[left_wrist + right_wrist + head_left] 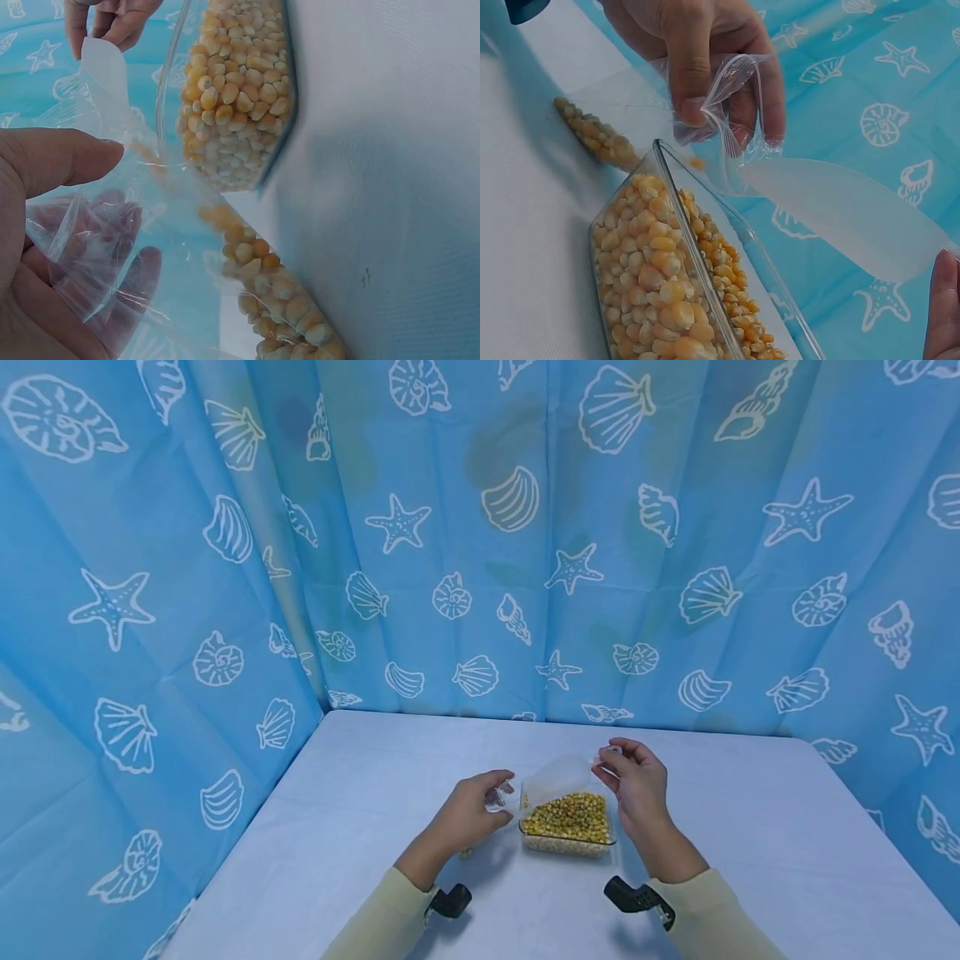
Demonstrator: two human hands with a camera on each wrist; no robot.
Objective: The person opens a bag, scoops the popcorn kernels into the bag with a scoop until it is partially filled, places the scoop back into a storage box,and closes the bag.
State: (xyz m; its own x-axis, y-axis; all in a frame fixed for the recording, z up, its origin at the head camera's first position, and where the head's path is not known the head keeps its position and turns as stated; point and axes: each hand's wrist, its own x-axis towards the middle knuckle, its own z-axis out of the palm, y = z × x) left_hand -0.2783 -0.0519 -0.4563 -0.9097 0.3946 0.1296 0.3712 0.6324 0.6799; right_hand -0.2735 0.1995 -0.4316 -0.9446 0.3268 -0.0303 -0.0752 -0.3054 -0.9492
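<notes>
My left hand (468, 810) holds a clear zip bag (731, 112) by its mouth, thumb on one side and the fingers showing through the plastic. Corn kernels (277, 300) lie in the bag's low end. Between finger and thumb of my right hand (641, 785) is one end of a thin, translucent white scoop-like piece (855, 214). Its other end reaches the bag's mouth. Beneath it stands a clear rectangular container (567, 846) of corn kernels (240, 82), apart from the fingers. No kernels can be made out on the white piece.
The container stands on a white-covered table (750, 827). A blue curtain (450, 543) with shell and starfish prints hangs behind and at the left. Each wrist wears a black camera mount, the left one (450, 902) near the table's front.
</notes>
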